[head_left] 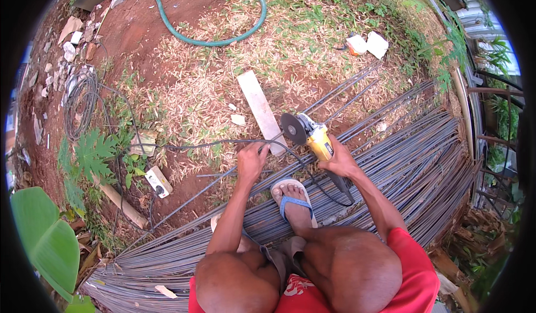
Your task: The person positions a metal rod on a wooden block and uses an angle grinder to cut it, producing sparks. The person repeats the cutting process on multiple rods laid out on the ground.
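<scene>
My right hand (340, 160) is wrapped round the yellow body of an angle grinder (320, 144). Its dark round disc (293, 129) faces left, close to a thin steel rod (216, 179) that slants up to the right. My left hand (252, 159) pinches this rod just left of the disc, beside the lower end of a pale flat board (259, 104). From the grinder's black handle a dark power cord (215, 144) loops back past my left fingertips and runs off left.
A wide bundle of long steel rods (402, 162) lies under my sandalled feet (294, 201). Leftward are a white socket box (159, 181), a wooden stick (124, 202) and coiled wire (82, 104). A green hose (209, 42) curves across the ground ahead; rubble (70, 51) lies far left.
</scene>
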The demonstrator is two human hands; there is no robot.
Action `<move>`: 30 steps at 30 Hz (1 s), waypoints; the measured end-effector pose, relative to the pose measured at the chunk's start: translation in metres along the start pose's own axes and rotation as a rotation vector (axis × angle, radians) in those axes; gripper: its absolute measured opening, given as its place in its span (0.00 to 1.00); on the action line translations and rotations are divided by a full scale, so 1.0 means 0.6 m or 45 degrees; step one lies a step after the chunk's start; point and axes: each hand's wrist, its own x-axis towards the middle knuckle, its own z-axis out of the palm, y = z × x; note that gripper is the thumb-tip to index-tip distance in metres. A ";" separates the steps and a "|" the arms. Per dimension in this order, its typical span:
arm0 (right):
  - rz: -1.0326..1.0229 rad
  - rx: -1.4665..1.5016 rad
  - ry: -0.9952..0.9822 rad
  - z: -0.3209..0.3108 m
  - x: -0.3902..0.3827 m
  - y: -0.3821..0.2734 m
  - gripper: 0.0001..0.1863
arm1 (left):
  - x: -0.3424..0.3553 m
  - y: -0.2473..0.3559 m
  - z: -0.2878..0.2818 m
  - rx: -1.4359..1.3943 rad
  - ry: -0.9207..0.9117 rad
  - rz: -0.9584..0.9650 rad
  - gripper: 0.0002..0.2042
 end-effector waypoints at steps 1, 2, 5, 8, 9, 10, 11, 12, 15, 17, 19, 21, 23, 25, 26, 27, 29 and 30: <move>-0.003 -0.001 0.025 0.001 -0.001 -0.001 0.49 | 0.000 -0.002 0.001 -0.006 0.006 0.011 0.11; -0.021 0.013 0.030 0.001 0.000 0.000 0.49 | -0.001 -0.004 0.002 -0.011 0.011 0.022 0.11; -0.067 0.045 0.067 0.007 0.003 0.014 0.48 | -0.007 -0.008 0.004 0.021 0.064 0.046 0.12; -0.093 0.060 0.111 0.011 0.006 0.023 0.49 | -0.018 -0.004 0.006 -0.050 0.064 -0.175 0.13; -0.089 0.071 0.097 0.012 0.008 0.024 0.49 | -0.017 -0.003 0.006 -0.074 0.113 -0.123 0.12; -0.082 0.082 0.083 0.011 0.006 0.020 0.50 | -0.019 -0.003 0.007 -0.099 0.159 -0.072 0.12; -0.067 0.052 0.073 0.009 0.005 0.016 0.50 | -0.020 -0.003 0.008 -0.124 0.205 -0.020 0.12; -0.051 0.024 0.064 0.008 0.006 0.011 0.50 | -0.022 -0.006 0.005 -0.072 0.173 0.035 0.11; -0.017 -0.056 0.064 0.004 0.004 -0.003 0.50 | -0.021 -0.018 -0.006 -0.007 0.103 0.132 0.10; 0.004 -0.064 0.062 0.006 0.001 -0.007 0.49 | -0.022 -0.014 -0.007 -0.097 0.090 0.091 0.10; 0.010 -0.034 0.048 0.004 0.002 -0.011 0.49 | -0.023 -0.011 -0.010 -0.097 0.060 0.034 0.10; 0.015 -0.043 0.059 0.007 0.003 -0.009 0.50 | -0.021 -0.009 -0.010 -0.080 0.062 0.039 0.10; 0.025 -0.069 0.061 0.008 0.002 -0.008 0.50 | -0.019 -0.010 -0.012 -0.036 0.097 0.097 0.10; -0.045 -0.083 0.140 0.020 0.007 0.011 0.50 | -0.018 -0.009 -0.013 -0.026 0.076 0.101 0.10; -0.077 -0.092 0.178 0.025 0.008 0.021 0.50 | -0.018 -0.007 -0.013 -0.023 0.064 0.100 0.10; -0.062 -0.074 0.155 0.025 0.008 0.032 0.50 | -0.018 -0.004 -0.012 -0.026 0.051 0.093 0.10; -0.049 -0.038 0.102 0.018 0.009 0.013 0.51 | -0.017 -0.006 -0.017 -0.022 0.042 0.076 0.10; -0.047 -0.039 0.089 0.017 0.011 0.009 0.51 | -0.017 -0.006 -0.020 -0.024 0.040 0.079 0.10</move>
